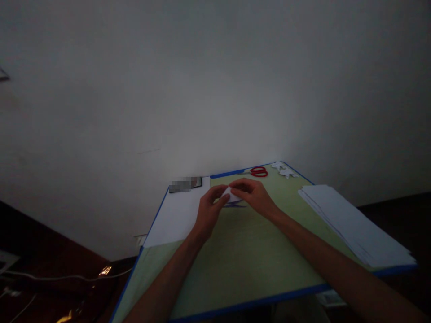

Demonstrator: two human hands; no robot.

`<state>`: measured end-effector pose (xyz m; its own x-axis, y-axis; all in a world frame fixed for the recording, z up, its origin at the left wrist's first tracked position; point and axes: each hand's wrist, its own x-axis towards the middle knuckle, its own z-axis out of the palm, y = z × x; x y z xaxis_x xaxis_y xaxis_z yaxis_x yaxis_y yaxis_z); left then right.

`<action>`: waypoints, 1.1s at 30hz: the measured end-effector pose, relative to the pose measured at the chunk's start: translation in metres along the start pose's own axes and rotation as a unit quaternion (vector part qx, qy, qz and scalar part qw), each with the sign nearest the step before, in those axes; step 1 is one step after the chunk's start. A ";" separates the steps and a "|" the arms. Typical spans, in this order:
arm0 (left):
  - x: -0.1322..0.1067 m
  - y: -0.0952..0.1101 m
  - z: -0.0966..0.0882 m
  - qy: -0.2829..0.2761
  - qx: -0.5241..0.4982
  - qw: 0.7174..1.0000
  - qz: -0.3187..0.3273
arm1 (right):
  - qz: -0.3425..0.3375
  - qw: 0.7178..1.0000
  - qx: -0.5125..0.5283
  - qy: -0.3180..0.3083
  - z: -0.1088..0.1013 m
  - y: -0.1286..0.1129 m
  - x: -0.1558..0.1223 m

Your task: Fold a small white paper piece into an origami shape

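Between my two hands is a small piece of white folded paper [230, 195], pinched just above the table. My left hand [213, 204] grips its left side with thumb and fingers. On the upper right side, my right hand [252, 194] holds it with thumb and forefinger. Directly beneath the paper, a dark purplish pointed shape [235, 205] shows on the tabletop; I cannot tell whether it is a shadow or an object. The fingertips hide part of the paper.
The pale green table [235, 269] has blue edging and stands against a grey wall. Red-handled scissors [258, 172] lie at the back, near white cut or folded paper shapes [286, 172]. A paper stack [353, 224] lies right; a white sheet [175, 215] and a dark phone-like object [198, 182] lie left.
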<state>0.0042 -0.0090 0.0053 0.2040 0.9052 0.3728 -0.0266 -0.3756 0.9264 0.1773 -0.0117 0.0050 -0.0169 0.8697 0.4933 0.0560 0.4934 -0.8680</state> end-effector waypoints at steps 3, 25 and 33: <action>0.001 -0.004 -0.001 0.006 -0.015 1.000 0.000 | -0.010 1.000 0.008 0.002 0.000 0.002 0.000; 0.000 -0.005 -0.002 0.030 0.110 0.993 0.043 | -0.071 0.989 -0.132 0.009 -0.002 -0.002 -0.001; 0.000 -0.006 -0.002 0.028 0.105 0.993 0.042 | -0.085 0.988 -0.130 0.016 -0.002 -0.003 -0.001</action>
<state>0.0030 -0.0062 0.0003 0.1546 0.8761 0.4566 0.1655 -0.4786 0.8623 0.1795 -0.0142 0.0071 -0.0176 0.7713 0.6362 0.3089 0.6093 -0.7303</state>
